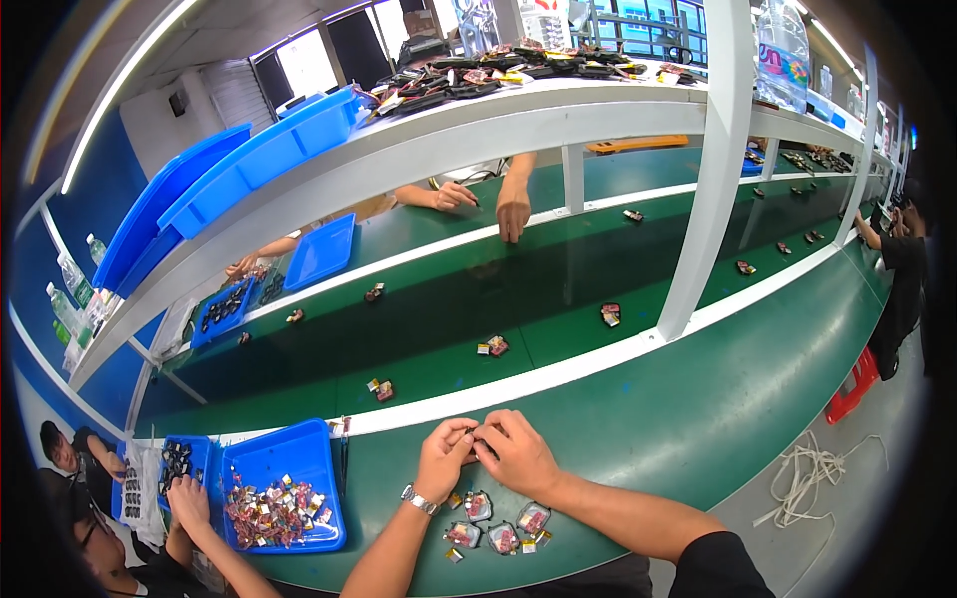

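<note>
Over the green worktop (698, 389), my left hand (445, 458) and my right hand (518, 456) meet with fingers pinched together. Between the fingertips is a small dark piece, mostly hidden, whose kind I cannot make out. A metal-banded watch (420, 499) is on my left wrist. Just below my hands lie several small rounded grey casings (533, 517) with reddish parts inside and little silver-and-yellow pouches attached. To the left of my left forearm, a blue tray (332, 498) holds a heap of small reddish and silver parts.
Beyond a white rail (449, 406) runs a green conveyor belt (558, 359) with scattered small assemblies (492, 346). A white post (708, 189) supports a shelf piled with dark parts (518, 70). Co-workers' hands (512, 207) show across the belt; another person's hand (187, 501) is at my left.
</note>
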`<state>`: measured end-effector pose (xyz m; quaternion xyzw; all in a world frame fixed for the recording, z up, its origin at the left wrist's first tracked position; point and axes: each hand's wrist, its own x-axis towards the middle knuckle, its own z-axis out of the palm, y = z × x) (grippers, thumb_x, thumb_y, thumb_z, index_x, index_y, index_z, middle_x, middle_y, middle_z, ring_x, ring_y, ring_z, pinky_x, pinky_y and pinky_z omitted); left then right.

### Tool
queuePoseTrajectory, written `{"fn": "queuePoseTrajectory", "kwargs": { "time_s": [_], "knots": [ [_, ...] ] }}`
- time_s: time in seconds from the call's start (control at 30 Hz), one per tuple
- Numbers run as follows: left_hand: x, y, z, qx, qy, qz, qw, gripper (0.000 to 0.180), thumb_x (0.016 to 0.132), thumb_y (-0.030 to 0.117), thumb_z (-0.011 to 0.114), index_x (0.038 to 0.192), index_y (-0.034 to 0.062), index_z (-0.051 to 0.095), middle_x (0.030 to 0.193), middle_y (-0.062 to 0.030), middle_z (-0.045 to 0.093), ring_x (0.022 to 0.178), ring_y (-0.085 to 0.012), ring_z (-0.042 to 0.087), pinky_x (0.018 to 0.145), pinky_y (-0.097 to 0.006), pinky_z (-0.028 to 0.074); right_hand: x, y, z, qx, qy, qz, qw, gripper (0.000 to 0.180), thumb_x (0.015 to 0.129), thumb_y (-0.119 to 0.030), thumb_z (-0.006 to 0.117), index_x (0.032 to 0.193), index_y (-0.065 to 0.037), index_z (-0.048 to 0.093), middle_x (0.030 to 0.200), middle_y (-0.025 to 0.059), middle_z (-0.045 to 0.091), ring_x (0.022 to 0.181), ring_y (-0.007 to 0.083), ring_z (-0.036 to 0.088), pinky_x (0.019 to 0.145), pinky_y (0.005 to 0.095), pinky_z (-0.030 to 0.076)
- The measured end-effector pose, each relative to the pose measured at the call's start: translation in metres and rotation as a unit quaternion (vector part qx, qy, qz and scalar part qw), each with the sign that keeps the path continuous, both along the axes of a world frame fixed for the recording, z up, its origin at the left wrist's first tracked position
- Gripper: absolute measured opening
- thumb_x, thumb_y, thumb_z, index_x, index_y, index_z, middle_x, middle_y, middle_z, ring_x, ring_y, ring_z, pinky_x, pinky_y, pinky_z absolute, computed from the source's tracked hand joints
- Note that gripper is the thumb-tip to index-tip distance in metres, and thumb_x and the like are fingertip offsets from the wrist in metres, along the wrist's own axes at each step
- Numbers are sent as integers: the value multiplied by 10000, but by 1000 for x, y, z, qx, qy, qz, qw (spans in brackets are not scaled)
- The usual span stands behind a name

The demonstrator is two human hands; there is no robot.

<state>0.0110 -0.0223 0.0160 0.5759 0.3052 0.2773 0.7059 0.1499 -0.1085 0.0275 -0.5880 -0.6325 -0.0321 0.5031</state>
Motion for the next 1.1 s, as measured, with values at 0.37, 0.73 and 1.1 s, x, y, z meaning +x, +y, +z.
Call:
{"fn": "queuePoseTrajectory", "kwargs": {
  "time_s": [0.37,0.73,1.1],
  "knots": [
    [-2,1,3,-24,-9,-52,998,260,968,21,479,1226,24,511,1146,-63,633,1003,-112,615,840,-257,530,7,-2,-3,-5,-34,-15,999,144,758,-68,695,846,-46,583,906,62,531,817,235,573,637,345,532],
    [-1,4,3,-31,-42,-23,998,293,1003,124,450,1280,33,477,1192,-100,604,1052,-177,614,896,-331,530,2,3,2,-57,78,32,995,294,766,-107,736,1028,-36,623,1107,129,562,1005,304,581,853,378,499],
    [1,5,8,-35,-77,-41,996,507,1020,329,425,1429,51,313,1477,-200,374,1290,-370,469,947,-502,507,126,76,-12,0,20,-200,980,324,725,-61,733,1019,-54,598,1037,119,573,994,321,553,869,428,458]
  ]
}}
